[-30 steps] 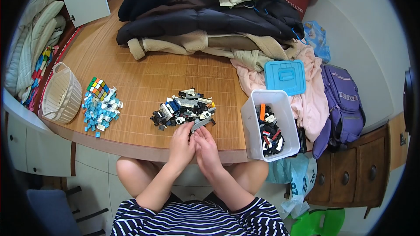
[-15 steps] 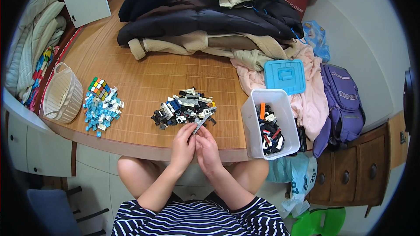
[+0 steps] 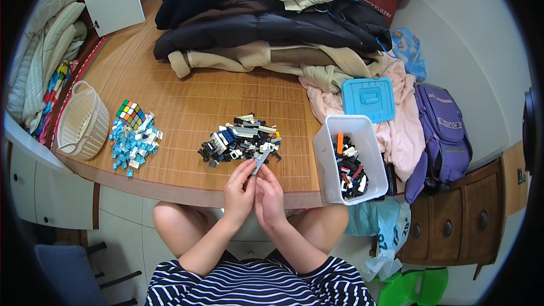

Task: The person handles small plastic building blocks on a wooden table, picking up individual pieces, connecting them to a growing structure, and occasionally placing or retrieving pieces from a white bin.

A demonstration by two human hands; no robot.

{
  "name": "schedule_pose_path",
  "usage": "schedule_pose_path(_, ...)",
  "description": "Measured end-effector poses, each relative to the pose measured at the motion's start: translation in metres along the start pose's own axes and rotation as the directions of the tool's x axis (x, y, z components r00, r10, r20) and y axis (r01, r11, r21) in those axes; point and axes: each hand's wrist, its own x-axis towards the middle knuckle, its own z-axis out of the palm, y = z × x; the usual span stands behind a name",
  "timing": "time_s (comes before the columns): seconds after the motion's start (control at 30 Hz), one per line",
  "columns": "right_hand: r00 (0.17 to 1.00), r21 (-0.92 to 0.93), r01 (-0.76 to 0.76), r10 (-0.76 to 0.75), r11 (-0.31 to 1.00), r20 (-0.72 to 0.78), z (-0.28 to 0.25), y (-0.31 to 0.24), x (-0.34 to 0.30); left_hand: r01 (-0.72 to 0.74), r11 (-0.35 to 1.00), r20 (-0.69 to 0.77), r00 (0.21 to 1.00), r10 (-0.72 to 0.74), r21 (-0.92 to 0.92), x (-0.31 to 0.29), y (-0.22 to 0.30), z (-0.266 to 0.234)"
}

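Note:
Close together at the front edge of the bamboo mat, my left hand point(image 3: 240, 190) and my right hand point(image 3: 268, 192) both pinch a long grey building-block piece point(image 3: 260, 161). It slants up and to the right from my fingertips, and its lower end is hidden between them. Just beyond my hands lies a loose pile of building blocks point(image 3: 235, 146), mostly black, white and grey with a few blue and yellow ones. The tip of the held piece overlaps the pile's near right side in this view; I cannot tell whether they touch.
To the right stands a translucent plastic box point(image 3: 367, 187) with mixed blocks, near its blue lid point(image 3: 368, 100). On the left are blue and white pieces point(image 3: 133, 147), a puzzle cube point(image 3: 131, 114) and a cream basket point(image 3: 85, 124). Folded coats point(image 3: 243, 34) cover the far side.
The view has shifted very slightly. Both hands stay in the same place, still gripping the grey piece, which now shows a little more of its flat side.

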Motion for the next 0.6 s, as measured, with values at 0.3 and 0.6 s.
schedule_pose_path(0.3,0.998,-0.05,0.065,-0.067,0.997,-0.022,0.018,-0.044,-0.038,-0.144,0.989,-0.001,0.99,0.144,-0.025,-0.004,0.045,0.016)
schedule_pose_path(0.6,0.92,-0.062,0.392,-0.39,0.918,0.036,0.008,-0.124,-0.062,-0.414,0.906,0.132,0.896,0.423,-0.088,0.018,0.108,0.079)
